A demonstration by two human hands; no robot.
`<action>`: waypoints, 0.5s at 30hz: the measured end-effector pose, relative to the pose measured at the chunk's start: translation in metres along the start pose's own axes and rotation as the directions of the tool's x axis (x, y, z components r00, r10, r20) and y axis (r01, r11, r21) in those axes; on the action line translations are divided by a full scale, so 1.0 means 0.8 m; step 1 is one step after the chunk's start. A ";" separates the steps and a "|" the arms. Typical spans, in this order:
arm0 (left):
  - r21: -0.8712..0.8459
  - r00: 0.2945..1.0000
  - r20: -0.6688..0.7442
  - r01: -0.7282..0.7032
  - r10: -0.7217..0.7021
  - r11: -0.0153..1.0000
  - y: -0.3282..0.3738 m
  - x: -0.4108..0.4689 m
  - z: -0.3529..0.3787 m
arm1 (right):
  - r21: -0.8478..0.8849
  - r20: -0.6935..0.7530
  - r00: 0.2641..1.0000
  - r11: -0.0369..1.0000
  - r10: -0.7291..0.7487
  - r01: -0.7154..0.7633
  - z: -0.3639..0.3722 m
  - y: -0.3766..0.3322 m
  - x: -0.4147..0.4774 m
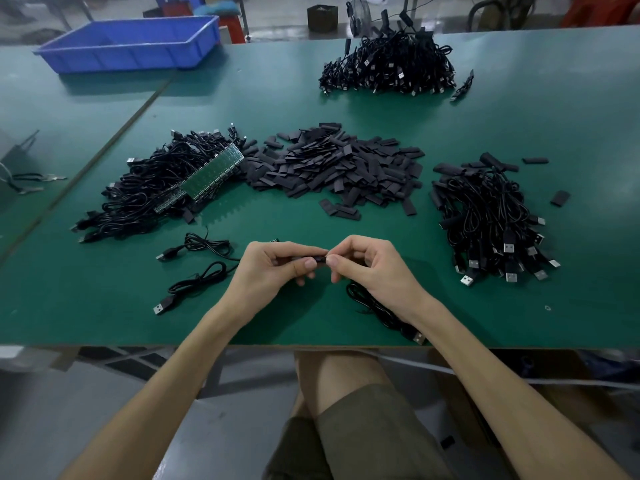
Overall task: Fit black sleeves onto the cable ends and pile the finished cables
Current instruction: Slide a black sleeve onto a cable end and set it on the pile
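Currently: black sleeve (317,259) held just above the near middle of the desk (519,126), lying crosswise between both hands. Left hand (273,263) curled round its left part, thumb on top. Right hand (367,261) pinching its right end, fingers (334,261) closed on it at the tips. Cable (381,310) trailing from under the right hand toward the near desk edge, plug flat on the surface. How far the cable end sits inside the sleeve: cannot tell, hidden by fingers.

Desk surface green. Heap of loose sleeves (339,168) at centre, beyond the hands. Tangle of cables with green boards (162,185) to its left, touching the heap. Pile of sleeved cables (491,216) to the right. Two loose cables (197,247) just left of the left hand. Second cable pile (388,67) at far side; blue tray (131,43) on far left corner. Grey floor below, other furniture beyond the desk.
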State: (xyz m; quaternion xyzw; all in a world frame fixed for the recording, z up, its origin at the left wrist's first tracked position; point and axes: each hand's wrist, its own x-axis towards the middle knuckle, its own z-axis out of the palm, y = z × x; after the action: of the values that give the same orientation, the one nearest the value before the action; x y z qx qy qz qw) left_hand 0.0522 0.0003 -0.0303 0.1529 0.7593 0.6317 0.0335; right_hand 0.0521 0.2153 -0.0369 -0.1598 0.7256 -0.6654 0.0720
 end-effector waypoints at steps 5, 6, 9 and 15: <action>-0.053 1.000 -0.004 -0.021 0.021 0.998 -0.002 -0.002 0.000 | 0.000 0.014 1.000 1.000 -0.001 0.001 0.000 -0.001 0.000; -0.054 1.000 -0.003 -0.031 0.031 0.998 -0.001 -0.002 0.000 | 0.000 0.016 1.000 1.000 -0.001 0.001 0.000 -0.001 -0.001; -0.038 0.998 -0.007 -0.070 0.070 0.997 0.000 -0.004 0.001 | -0.002 0.018 1.000 1.000 0.001 -0.001 0.001 -0.001 0.000; 0.031 0.991 -0.017 -0.130 0.130 0.991 0.000 -0.005 0.003 | 0.007 0.023 1.000 1.000 0.015 -0.015 0.001 0.000 -0.001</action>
State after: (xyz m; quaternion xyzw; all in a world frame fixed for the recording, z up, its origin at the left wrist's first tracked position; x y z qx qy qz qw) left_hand 0.0563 0.0014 -0.0309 0.1965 0.7574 0.6225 -0.0172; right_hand 0.0528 0.2148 -0.0366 -0.1618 0.7236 -0.6655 0.0859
